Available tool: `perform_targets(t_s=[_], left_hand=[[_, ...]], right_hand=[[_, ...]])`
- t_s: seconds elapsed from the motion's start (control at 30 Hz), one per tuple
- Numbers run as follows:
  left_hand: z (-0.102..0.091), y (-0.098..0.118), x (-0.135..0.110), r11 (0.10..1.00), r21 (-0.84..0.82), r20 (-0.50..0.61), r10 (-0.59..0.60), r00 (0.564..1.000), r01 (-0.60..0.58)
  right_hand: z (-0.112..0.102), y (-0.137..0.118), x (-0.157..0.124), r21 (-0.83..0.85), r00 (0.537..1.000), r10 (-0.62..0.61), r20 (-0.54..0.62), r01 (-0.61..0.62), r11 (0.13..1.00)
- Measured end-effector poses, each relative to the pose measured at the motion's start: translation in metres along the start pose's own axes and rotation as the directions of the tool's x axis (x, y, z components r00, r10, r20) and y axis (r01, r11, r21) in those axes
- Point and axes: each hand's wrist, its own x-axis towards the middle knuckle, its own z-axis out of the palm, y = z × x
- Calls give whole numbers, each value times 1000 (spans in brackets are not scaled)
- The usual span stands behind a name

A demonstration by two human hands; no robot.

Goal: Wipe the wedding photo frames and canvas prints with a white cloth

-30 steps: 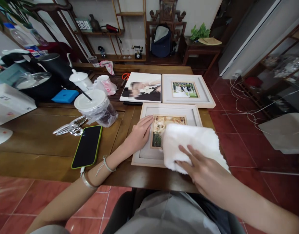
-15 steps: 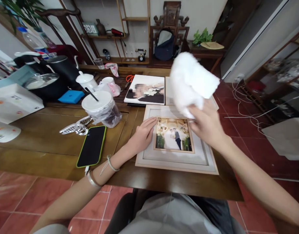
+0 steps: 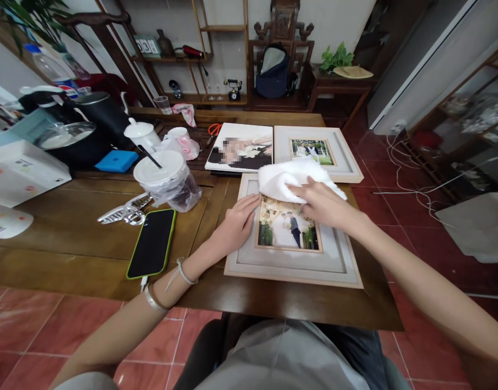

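Note:
A framed photo (image 3: 249, 268) with a pale wooden border lies flat near the table's front edge; its picture has a couple under a decorated arch. My left hand (image 3: 240, 221) rests on the frame's left side, fingers stretched out and flat. With my right hand (image 3: 320, 201) I grip a white cloth (image 3: 283, 179) pressed down over the far part of the frame. The cloth covers the frame's far border and touches the top of the picture. Just beyond lies a second framed photo (image 3: 346, 157), its near edge partly under the cloth.
A photo album (image 3: 249, 132) and orange-handled scissors (image 3: 215, 130) lie behind on the left. A lidded drink cup (image 3: 163, 170) in a plastic bag, a silver hair clip (image 3: 125, 211) and a phone (image 3: 152, 244) on a cable are left of my arm. The table (image 3: 297, 303) ends close on the right.
My right hand has brought the white cloth down from the air onto the far part of the near frame, uncovering the second framed photo. My left hand has stayed in place.

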Motion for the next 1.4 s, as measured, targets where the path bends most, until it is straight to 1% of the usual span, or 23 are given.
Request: perform_targets(t_s=[0.1, 0.17, 0.2, 0.23, 0.27, 0.3, 0.33, 0.37, 0.4, 0.43, 0.47, 0.53, 0.57, 0.6, 0.63, 0.7, 0.77, 0.87, 0.93, 1.0, 1.13, 1.27, 1.4], left_hand=[[0, 1, 0, 1000, 6, 6, -8, 1000, 8], [0, 2, 0, 1000, 4, 5, -14, 1000, 14], [0, 2, 0, 1000, -1, 3, -13, 1000, 13], [0, 2, 0, 1000, -7, 0, -9, 1000, 9], [0, 1, 0, 1000, -14, -3, -6, 1000, 6], [0, 1, 0, 1000, -21, -5, -4, 1000, 4], [0, 0, 0, 1000, -29, -6, -4, 1000, 4], [0, -1, 0, 999, -37, -5, -9, 1000, 9], [0, -1, 0, 999, -44, -2, -18, 1000, 18], [-1, -2, 0, 998, -52, 0, -32, 999, 32], [-1, -2, 1, 997, -62, 2, -49, 999, 49], [-2, -1, 2, 992, -90, 1, -87, 996, 87], [-2, -1, 2, 989, -107, -1, -106, 994, 106], [-3, 0, 3, 985, -124, -4, -123, 992, 121], [-3, 1, 3, 981, -139, -7, -137, 991, 135], [-3, 4, 3, 976, -154, -13, -157, 988, 153], [-3, 5, 3, 977, -145, -17, -158, 987, 154], [-3, 6, 2, 987, -102, -6, -123, 992, 122], [-3, 5, 2, 993, -67, 12, -98, 995, 99], [-3, 5, 1, 995, -28, 34, -92, 995, 93], [-2, 3, -1, 996, 22, 54, -84, 995, 83], [-1, 1, -2, 998, 20, 51, -64, 997, 63], [-1, 0, -2, 998, 12, 54, -67, 996, 66]], right_hand=[[-16, 12, -25, -8, 998, 58, 19, -58, 998], [-32, 15, -44, 91, 996, 87, 13, -88, 992], [-40, 14, -54, 166, 992, 123, -19, -118, 979], [-48, 11, -65, 244, 980, 179, -83, -154, 957], [-54, 7, -75, 301, 948, 262, -180, -200, 932], [-58, 2, -83, 324, 894, 338, -293, -239, 915], [-61, -6, -90, 306, 829, 383, -407, -271, 913], [-60, -14, -95, 249, 779, 382, -497, -293, 923], [-58, -23, -97, 164, 765, 335, -550, -294, 941], [-54, -32, -97, 63, 786, 263, -560, -276, 959], [-48, -42, -94, -32, 829, 183, -528, -235, 971], [-31, -63, -85, -143, 920, 42, -390, -106, 984], [-22, -73, -80, -159, 951, -7, -309, -44, 986], [-12, -84, -75, -160, 972, -48, -230, 11, 987], [-2, -94, -70, -154, 984, -79, -159, 55, 987], [16, -114, -63, -149, 990, -123, -70, 111, 983], [29, -132, -58, -163, 993, -118, -28, 112, 980], [36, -146, -54, -162, 997, -64, 41, 70, 984], [34, -145, -52, -137, 993, -63, 104, 77, 988], [28, -138, -53, -116, 987, -68, 146, 86, 990], [11, -116, -63, -80, 988, -64, 142, 75, 994], [-11, -89, -83, -33, 987, -32, 159, 38, 999], [-27, -59, -106, 99, 987, -27, 161, 11, 995]])
